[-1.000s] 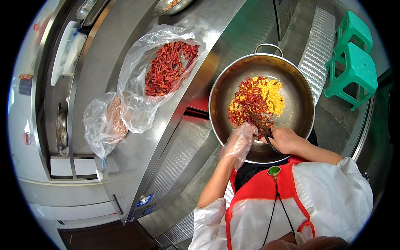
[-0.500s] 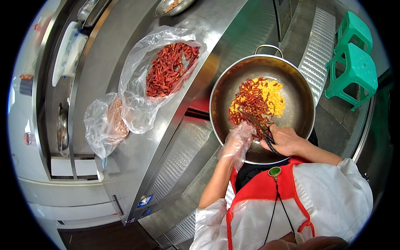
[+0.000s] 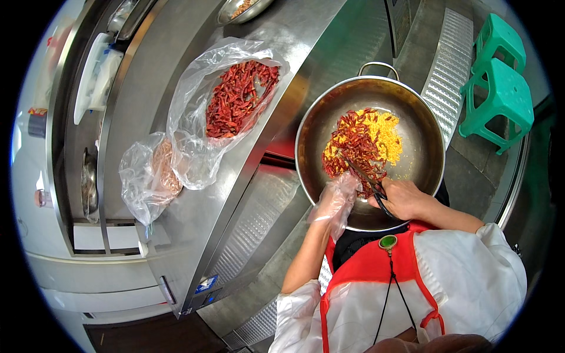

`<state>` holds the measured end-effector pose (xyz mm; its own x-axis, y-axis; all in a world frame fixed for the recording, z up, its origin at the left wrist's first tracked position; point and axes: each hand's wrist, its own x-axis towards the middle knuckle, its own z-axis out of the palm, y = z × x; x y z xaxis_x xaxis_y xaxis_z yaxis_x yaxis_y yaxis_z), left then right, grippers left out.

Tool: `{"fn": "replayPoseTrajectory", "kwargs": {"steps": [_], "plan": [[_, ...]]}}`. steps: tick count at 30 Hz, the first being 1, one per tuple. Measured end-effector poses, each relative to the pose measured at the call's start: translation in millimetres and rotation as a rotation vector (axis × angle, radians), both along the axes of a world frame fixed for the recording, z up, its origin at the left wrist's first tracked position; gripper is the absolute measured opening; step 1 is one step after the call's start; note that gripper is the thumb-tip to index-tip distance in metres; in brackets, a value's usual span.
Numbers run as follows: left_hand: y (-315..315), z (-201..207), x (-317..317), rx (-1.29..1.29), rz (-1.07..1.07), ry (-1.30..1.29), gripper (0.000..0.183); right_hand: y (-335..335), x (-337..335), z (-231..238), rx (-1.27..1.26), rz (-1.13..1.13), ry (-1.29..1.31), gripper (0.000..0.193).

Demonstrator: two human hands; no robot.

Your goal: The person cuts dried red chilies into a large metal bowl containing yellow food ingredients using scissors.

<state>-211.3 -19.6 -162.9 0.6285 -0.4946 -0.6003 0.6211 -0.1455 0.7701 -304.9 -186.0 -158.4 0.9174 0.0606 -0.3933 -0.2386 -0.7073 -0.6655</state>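
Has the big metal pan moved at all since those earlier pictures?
No, the pan shows no visible shift in any direction, judged against the nearer green stool beside it.

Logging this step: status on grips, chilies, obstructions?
Right grip on scissors. Gloved left grip at red chilies. Chilies partly over yellow bits in pan. Left grip close beside scissors.

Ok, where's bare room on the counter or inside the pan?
Counter: between the metal bowl and the front edge, and just below the plastic bags in view. Pan: along its right side, beyond the yellow pieces. Crowded: where the bags meet, and the pan's near side, with the gloved left hand, the right hand and scissors over red chillies.
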Motion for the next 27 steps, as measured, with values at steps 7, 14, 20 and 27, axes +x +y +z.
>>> {"fn": "replayPoseTrajectory", "kwargs": {"steps": [7, 14, 20, 27], "plan": [[5.0, -7.9, 5.8, 0.104, -0.051, 0.015, 0.017, 0.7, 1.3, -8.2, 0.000, -0.015, 0.025, 0.063], [-3.0, 7.8, 3.1, 0.030, 0.126, -0.018, 0.012, 0.1, 0.9, -3.9, -0.048, -0.123, -0.043, 0.070], [3.5, 5.2, 4.7, -0.024, 0.083, -0.052, 0.013, 0.2, 2.0, 3.2, -0.052, 0.005, 0.000, 0.075], [3.0, -1.0, 3.7, -0.031, -0.009, -0.091, 0.010, -0.2, 1.2, 2.6, -0.046, 0.045, 0.009, 0.076]]}}
